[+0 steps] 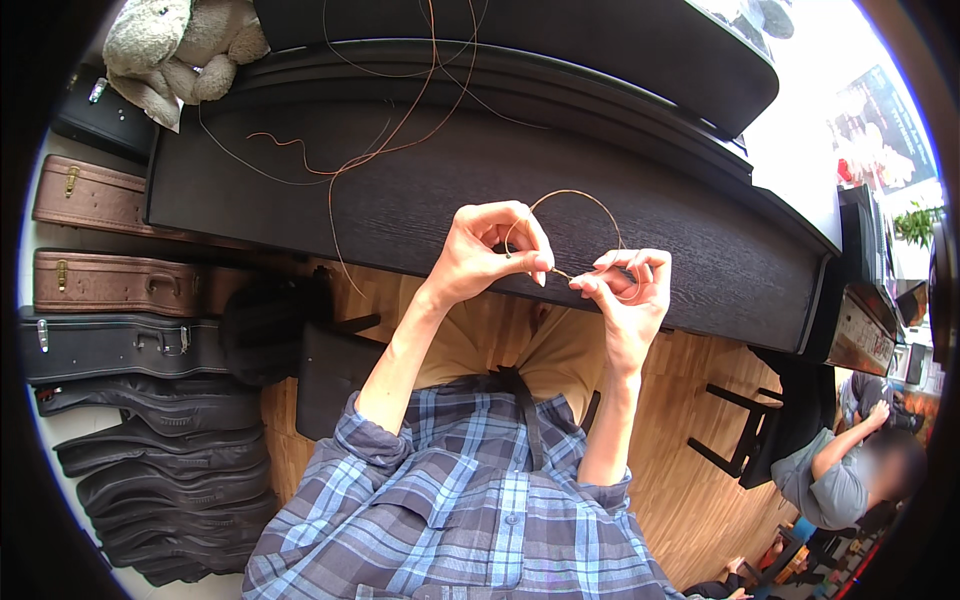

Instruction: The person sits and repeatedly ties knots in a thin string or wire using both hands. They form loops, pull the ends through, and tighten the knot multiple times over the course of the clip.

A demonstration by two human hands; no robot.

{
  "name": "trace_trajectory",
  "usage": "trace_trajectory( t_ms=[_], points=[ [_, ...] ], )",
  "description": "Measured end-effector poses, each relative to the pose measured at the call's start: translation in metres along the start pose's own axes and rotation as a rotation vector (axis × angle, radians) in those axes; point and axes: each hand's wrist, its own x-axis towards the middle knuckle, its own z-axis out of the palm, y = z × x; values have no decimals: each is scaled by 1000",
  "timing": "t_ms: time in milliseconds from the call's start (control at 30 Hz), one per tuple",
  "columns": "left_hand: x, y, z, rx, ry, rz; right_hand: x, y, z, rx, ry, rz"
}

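Observation:
A thin copper-coloured instrument string (575, 192) is bent into a loop above the dark wooden lid. My left hand (485, 250) pinches it between thumb and fingertips on the left side. Facing it, my right hand (630, 300) grips the string with thumb and index finger, its other fingers curled. A short stretch of string runs between the two pinches, and the rest arches up behind my fingers. Further left on the lid, several loose strings (375, 155), some copper and some silvery, lie tangled and trail over the front edge.
I sit at a black piano (420, 210). A grey plush toy (175, 50) sits at its far left. Brown instrument cases (100, 280) and several black gig bags (170, 450) line the left. A black stool (740, 430) and a person in grey (820, 480) are at right.

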Motion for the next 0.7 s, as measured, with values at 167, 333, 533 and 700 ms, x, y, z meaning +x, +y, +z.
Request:
trace_trajectory(
  t_ms=[167,333,533,700],
  points=[
    [-1,2,0,-52,0,-49,-2,-6,-6,-9,-79,100],
    [-1,2,1,-60,-3,-68,-3,-7,-9,-39,-118,88],
    [-2,2,2,-56,25,-84,-2,-5,-7,-229,-32,-92],
    [-1,2,2,-78,50,-87,-3,-8,-5,-293,-44,-170]
  ],
)
